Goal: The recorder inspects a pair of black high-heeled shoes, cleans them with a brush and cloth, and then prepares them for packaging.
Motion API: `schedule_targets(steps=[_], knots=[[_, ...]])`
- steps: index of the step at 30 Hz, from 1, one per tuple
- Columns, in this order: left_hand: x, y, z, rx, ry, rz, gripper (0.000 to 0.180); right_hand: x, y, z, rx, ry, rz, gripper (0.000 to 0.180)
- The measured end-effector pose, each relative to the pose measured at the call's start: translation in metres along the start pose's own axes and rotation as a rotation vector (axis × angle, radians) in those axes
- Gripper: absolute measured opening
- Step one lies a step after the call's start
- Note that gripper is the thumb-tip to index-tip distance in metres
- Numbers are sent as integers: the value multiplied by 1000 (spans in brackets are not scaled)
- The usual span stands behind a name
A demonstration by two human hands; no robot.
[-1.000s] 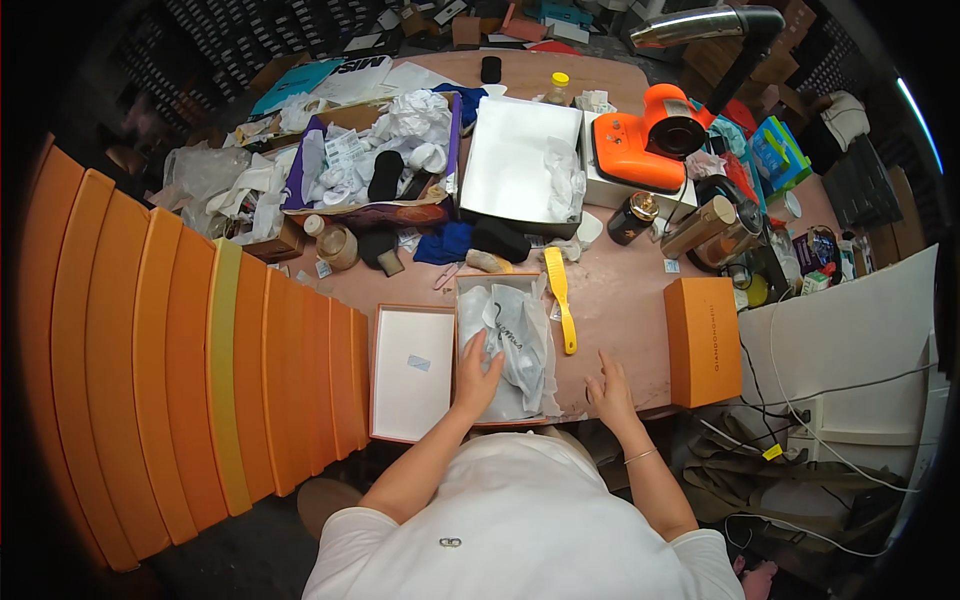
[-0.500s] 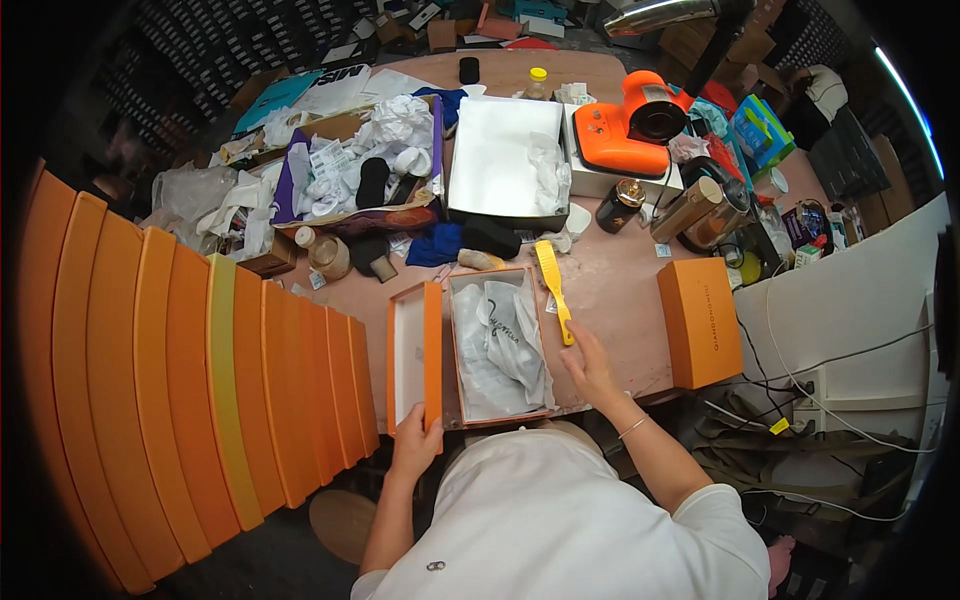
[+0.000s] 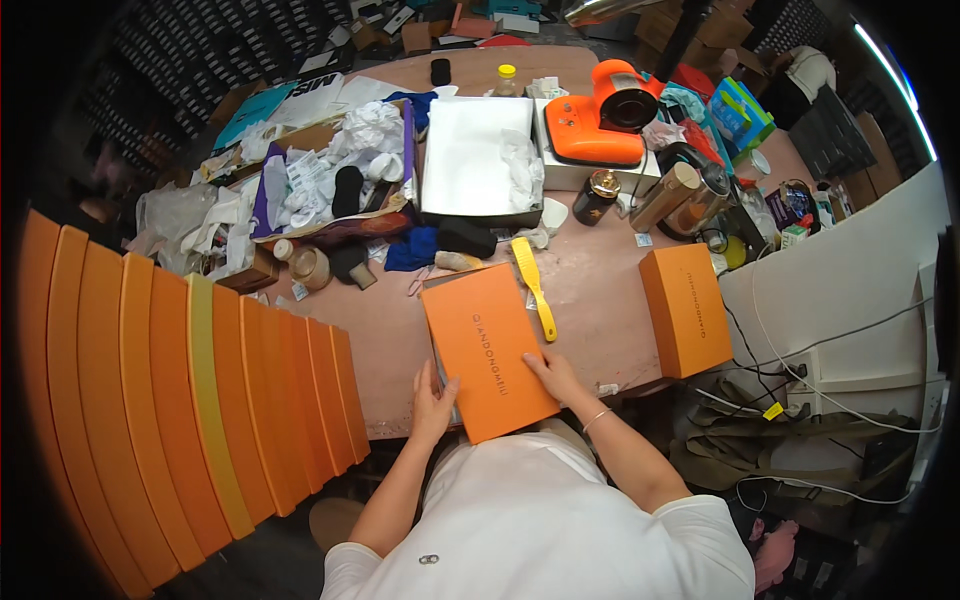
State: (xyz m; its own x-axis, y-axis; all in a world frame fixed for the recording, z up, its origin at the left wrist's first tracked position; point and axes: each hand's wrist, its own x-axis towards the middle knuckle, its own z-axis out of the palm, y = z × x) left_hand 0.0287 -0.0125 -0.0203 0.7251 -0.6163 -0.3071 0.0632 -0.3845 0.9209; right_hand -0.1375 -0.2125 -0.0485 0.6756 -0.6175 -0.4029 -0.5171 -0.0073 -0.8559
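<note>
Beside orange lid [image 3: 490,352], yellow brush [image 3: 534,285]

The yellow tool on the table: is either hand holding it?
No, the yellow tool lies on the table, while the left hand and right hand are at the orange lid's edges.

The orange lid [image 3: 490,350] I hold hides nearly all of the box [image 3: 437,362] beneath, its contents included. The top edge cuts off a metal tube [image 3: 598,9], the bottom edge my white shirt [image 3: 540,530]. My forearm partly covers a dim, rounded seat [image 3: 335,520]. The shelf labels [image 3: 180,60] are too small to read.
</note>
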Motion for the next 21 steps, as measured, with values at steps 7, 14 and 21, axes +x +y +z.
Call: schedule_targets(steps=[7,14,21], knots=[[53,-52,-21,-133,-141,-322,59,34,-11,32,-157,134,-147,50],[48,-51,-6,-2,-20,-281,52,32,-4,36,-18,36,-62,52],[11,-14,-33,-715,-306,-495,69,-14,-49,21,551,-195,278,69]])
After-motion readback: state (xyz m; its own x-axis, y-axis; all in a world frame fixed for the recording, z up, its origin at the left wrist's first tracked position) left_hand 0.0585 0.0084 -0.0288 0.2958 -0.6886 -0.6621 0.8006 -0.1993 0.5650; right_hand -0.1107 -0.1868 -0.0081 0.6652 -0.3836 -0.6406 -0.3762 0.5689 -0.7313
